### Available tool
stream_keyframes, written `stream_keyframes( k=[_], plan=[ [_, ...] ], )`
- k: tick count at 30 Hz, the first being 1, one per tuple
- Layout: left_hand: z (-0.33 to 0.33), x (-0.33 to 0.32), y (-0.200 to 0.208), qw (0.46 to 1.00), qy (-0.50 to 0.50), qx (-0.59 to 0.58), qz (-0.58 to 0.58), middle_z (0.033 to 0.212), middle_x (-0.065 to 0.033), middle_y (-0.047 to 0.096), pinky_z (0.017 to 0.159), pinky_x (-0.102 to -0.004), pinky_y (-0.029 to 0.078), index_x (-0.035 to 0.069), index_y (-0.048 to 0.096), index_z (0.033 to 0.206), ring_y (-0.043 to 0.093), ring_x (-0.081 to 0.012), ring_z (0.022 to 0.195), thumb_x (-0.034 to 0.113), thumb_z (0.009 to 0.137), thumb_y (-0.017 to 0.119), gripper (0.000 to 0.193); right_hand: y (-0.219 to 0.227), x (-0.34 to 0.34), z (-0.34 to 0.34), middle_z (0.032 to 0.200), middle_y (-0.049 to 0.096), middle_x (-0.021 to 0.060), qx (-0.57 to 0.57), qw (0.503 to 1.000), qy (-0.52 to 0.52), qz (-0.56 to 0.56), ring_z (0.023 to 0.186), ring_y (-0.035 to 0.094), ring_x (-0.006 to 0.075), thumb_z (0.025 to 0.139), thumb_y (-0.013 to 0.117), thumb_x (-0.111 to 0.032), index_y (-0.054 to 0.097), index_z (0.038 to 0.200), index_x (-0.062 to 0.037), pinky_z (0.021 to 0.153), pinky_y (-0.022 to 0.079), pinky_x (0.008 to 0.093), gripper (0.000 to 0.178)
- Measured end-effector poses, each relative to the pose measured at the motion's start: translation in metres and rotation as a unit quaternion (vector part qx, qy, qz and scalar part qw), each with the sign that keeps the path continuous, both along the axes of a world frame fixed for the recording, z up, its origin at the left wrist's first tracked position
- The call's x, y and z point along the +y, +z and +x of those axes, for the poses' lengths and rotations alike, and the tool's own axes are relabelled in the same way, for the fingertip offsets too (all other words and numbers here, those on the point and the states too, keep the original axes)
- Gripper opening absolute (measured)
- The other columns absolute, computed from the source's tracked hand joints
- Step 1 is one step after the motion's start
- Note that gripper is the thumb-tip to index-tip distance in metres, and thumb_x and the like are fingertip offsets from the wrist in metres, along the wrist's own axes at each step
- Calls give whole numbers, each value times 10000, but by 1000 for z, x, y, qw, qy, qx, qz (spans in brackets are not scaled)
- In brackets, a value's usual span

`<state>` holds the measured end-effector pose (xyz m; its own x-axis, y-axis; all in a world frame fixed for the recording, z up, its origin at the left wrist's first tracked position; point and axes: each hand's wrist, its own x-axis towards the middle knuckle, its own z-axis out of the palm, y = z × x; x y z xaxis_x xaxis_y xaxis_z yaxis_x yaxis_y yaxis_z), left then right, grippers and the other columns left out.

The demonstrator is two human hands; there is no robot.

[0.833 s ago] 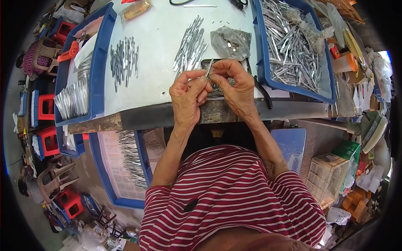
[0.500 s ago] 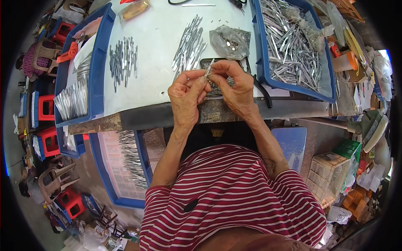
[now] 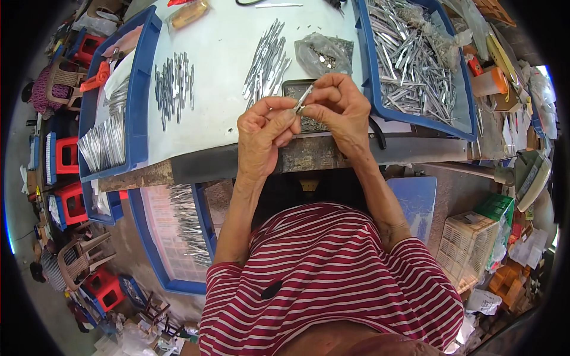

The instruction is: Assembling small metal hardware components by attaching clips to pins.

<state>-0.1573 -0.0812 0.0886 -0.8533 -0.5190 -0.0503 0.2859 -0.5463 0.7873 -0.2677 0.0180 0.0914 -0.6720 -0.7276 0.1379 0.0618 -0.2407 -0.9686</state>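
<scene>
A slim silvery metal strip [image 3: 304,97] points up and to the right between my hands, above the table's front edge. The thumb and fingers of my left hand [image 3: 261,133] pinch its lower end. My right hand [image 3: 344,115] is closed beside the strip, thumb against forefinger; whatever lies between those fingertips is too small to make out. Under the hands, partly covered by them, sits a dark shallow tray [image 3: 287,89] of tiny metal parts. Just behind it rests a clear plastic bag [image 3: 312,56] with small metal pieces in it.
Loose metal strips [image 3: 267,62] lie behind my left hand, and another group [image 3: 174,86] farther left. Blue bins with metal strips flank the tabletop, one right [image 3: 373,95] and one left [image 3: 142,83]. Below the table is a third blue bin [image 3: 142,231]. A black curved handle [image 3: 377,133] sits right.
My right hand has shifted slightly up and right, its fingers lifting off the strip's upper part. The strip now leans more to the right. My left hand keeps its pinch.
</scene>
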Motion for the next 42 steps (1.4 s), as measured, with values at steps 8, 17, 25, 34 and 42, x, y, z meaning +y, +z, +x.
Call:
stream_keyframes(
  k=[8, 17, 25, 34, 42],
  plan=[
    [-8, 17, 10, 968, 124, -98, -193, 683, -41, 567, 485, -160, 374, -28, 578, 914, 495, -50, 572, 26, 815, 549, 116, -2, -5, -4, 779, 603, 45, -119, 992, 14, -30, 726, 572, 84, 689, 665, 38, 461, 1029, 24, 682, 467, 198, 396],
    [-18, 26, -1, 887, 240, -126, -373, 696, 5, 545, 527, -156, 367, -21, 576, 930, 479, -33, 619, 39, 842, 519, 121, -4, -11, 4, 823, 619, 87, -89, 995, -22, -25, 765, 586, 112, 765, 605, -10, 445, 1118, 65, 708, 474, 217, 395],
    [-23, 24, -2, 908, 234, -126, -324, 723, -31, 578, 558, -194, 427, -27, 579, 895, 514, -64, 623, 16, 824, 518, 103, -17, -16, 15, 805, 623, 83, 86, 990, -108, 8, 746, 576, 110, 820, 558, -86, 456, 1093, 69, 678, 454, 229, 331],
    [-22, 22, 2, 966, 167, -84, -181, 658, 3, 535, 473, -151, 330, -15, 577, 904, 425, -16, 550, 41, 842, 516, 104, -11, -19, 10, 694, 578, 37, 18, 993, -115, 23, 668, 548, 113, 825, 556, -132, 462, 1052, 51, 657, 428, 224, 307],
    [-21, 19, 2, 977, 160, -57, -130, 629, -18, 548, 420, -153, 253, -42, 573, 926, 367, -23, 467, 40, 820, 545, 137, -10, -21, 15, 730, 550, 29, 0, 994, -102, 23, 657, 508, 81, 851, 513, -121, 441, 1058, 57, 647, 415, 210, 282]
  ],
)
